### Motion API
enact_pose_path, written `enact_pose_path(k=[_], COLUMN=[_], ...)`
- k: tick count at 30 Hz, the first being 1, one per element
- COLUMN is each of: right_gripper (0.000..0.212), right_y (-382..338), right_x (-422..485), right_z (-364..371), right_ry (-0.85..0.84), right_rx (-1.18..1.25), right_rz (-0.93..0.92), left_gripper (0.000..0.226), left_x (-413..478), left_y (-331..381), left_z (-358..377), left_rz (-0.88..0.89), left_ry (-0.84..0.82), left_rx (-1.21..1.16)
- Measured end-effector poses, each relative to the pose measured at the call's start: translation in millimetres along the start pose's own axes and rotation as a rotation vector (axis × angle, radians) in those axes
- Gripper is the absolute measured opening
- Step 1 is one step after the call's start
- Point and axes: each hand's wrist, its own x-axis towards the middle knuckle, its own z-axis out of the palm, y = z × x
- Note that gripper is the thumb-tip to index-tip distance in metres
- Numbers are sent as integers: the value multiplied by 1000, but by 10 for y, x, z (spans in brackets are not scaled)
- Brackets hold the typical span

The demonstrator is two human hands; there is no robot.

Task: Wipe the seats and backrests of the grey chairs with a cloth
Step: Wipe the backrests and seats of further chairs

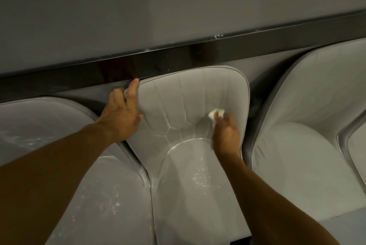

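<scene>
Three grey upholstered chairs stand side by side against a table edge. The middle chair has a ribbed backrest (190,98) and a seat (190,195) speckled with white dust. My left hand (122,114) grips the backrest's left edge, fingers curled behind it. My right hand (225,131) holds a small crumpled white cloth (214,114) against the lower right of the backrest; the hand is motion-blurred.
The left chair (89,185) shows white specks and smears on its seat. The right chair (307,126) stands close beside. A dark glossy table edge (178,56) runs across above the backrests, with the grey tabletop (178,7) beyond it.
</scene>
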Motion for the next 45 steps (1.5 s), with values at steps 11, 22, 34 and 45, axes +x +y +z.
enact_pose_path(k=[11, 22, 34, 45], right_gripper=[15, 14, 30, 40], right_y=[-827, -59, -457, -656], right_x=[-51, -270, -50, -517], right_z=[53, 280, 344, 832], right_ry=[169, -48, 88, 45], right_rx=[123, 61, -227, 50], right_rz=[-247, -99, -489, -598], left_gripper=[108, 112, 113, 110], left_x=[-15, 9, 10, 17], left_y=[4, -63, -96, -139], left_z=[7, 60, 17, 34], left_rz=[21, 69, 64, 93], left_ry=[26, 56, 5, -15], left_rx=[16, 19, 11, 0])
